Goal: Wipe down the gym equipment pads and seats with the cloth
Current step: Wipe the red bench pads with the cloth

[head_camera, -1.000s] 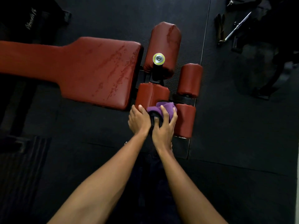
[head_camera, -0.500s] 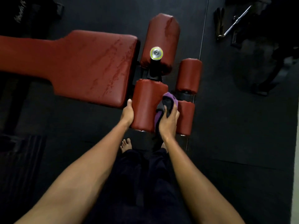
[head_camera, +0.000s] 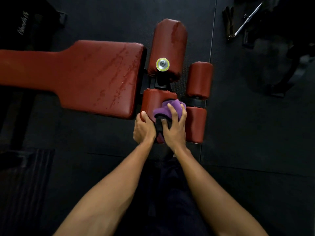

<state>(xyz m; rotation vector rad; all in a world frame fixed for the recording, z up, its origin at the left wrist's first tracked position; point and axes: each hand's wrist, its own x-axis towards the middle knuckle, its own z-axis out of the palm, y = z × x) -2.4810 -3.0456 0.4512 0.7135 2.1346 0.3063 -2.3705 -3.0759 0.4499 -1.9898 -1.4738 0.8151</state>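
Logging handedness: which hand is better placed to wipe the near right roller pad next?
Right. The right hand holds the purple cloth beside that pad; the left hand grips the neighbouring roller.

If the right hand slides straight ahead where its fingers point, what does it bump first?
Probably the big roller pad beyond the gap. The right hand grips the purple cloth on the nearer pad, fingers pointing away from the person; depth is hard to judge.
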